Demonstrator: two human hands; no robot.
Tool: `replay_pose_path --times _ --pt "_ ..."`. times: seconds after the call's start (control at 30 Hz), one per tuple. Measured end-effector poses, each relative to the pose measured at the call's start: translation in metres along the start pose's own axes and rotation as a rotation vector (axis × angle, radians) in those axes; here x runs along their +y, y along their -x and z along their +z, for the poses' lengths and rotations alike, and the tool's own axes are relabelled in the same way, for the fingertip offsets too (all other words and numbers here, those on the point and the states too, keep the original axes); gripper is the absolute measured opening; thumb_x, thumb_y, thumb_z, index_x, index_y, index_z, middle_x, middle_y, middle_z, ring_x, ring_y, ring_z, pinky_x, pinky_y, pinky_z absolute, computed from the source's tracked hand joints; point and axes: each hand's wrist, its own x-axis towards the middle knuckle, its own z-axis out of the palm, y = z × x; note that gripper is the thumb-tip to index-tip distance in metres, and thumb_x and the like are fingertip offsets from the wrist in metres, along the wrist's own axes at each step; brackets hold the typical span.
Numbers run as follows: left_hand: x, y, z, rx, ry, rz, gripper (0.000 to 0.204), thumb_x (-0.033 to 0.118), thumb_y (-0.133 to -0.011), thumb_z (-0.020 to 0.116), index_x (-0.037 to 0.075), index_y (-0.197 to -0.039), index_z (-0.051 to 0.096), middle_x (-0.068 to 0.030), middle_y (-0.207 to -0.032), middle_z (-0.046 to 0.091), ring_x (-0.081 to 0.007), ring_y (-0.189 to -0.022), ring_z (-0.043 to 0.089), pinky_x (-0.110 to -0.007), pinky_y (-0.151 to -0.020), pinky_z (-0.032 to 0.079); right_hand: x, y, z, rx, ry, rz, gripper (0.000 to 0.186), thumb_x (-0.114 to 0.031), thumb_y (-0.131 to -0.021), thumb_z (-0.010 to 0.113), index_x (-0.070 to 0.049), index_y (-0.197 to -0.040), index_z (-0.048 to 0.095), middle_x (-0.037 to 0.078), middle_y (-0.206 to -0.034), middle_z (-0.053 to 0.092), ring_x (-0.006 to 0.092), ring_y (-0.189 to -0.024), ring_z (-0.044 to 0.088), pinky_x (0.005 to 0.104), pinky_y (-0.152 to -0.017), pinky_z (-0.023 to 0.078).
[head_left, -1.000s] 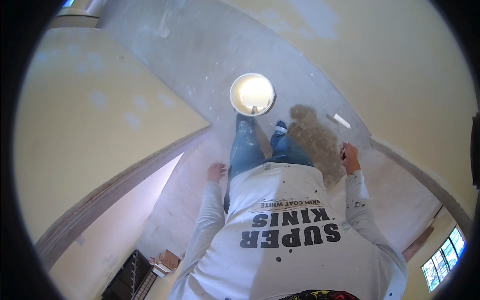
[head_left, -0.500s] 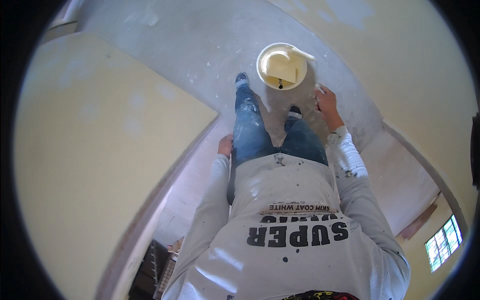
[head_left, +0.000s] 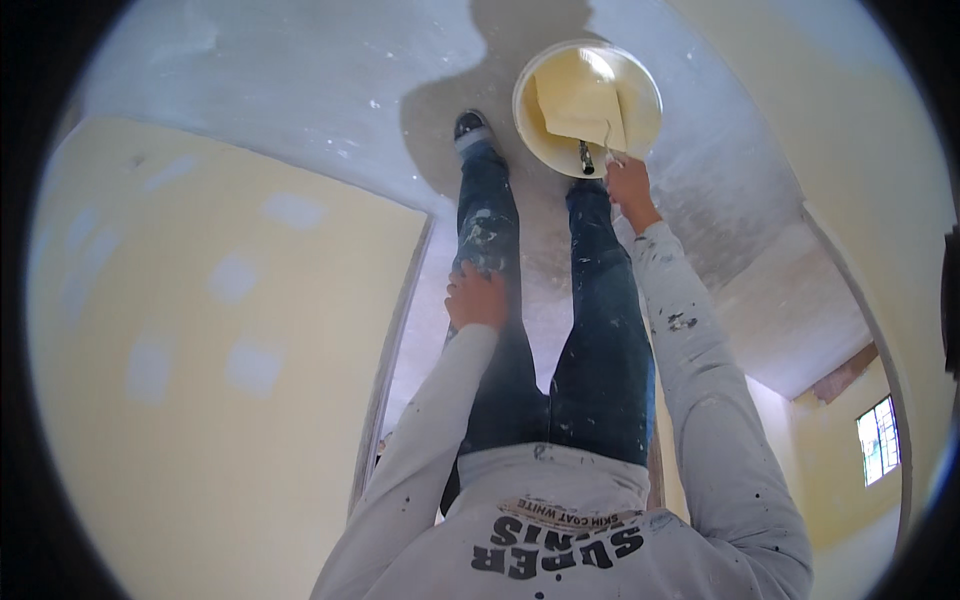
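Observation:
My right hand (head_left: 630, 187) is closed at the near right rim of a white bucket (head_left: 518, 118). It grips the handle of what looks like a paint roller (head_left: 609, 138), whose thin metal wire reaches down into the bucket. The roller's head is hard to make out against the pale yellow inside. A flat yellow sheet (head_left: 580, 100) leans within the bucket, and a short black handle (head_left: 586, 158) shows below it. My left hand (head_left: 475, 297) rests on my left leg near the knee, fingers spread and holding nothing.
The bucket stands on a grey, paint-specked floor (head_left: 330, 95) just beyond my feet. A pale yellow wall with whitish patches (head_left: 230, 280) rises on the left. Another yellow wall (head_left: 850, 130) curves along the right, with a barred window (head_left: 878, 440) farther down.
My right hand has moved in to the bucket's rim, and the roller head has gone from above the rim to inside. My left hand has come onto my leg. The view has shifted.

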Motion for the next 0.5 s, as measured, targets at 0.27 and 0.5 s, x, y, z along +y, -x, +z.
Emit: replay_pose_path --times 0.27,0.5 --pt "0.01 -0.015 0.05 -0.018 -0.139 -0.022 0.069 0.048 -0.104 0.06 -0.001 -0.152 0.05 -0.0263 -0.137 0.062 -0.0422 -0.125 0.065 -0.055 -0.102 0.052 0.074 -0.208 0.024 0.019 0.193 -0.243 0.028 -0.021 -0.107 0.067 0.0 -0.123 0.075 0.005 -0.069 0.064 0.0129 -0.048 0.054 0.0335 -0.043 0.04" --pt "0.009 -0.007 0.064 -0.037 -0.16 -0.067 0.072 0.048 -0.104 0.06 -0.002 -0.154 0.048 -0.0272 -0.136 0.062 -0.0427 -0.124 0.065 -0.054 -0.102 0.052 0.047 -0.117 0.017 -0.012 0.147 -0.016 0.047 -0.022 -0.108 0.066 0.0 -0.149 0.067 0.003 -0.069 0.061 0.0116 -0.049 0.051 0.0325 -0.044 0.039"
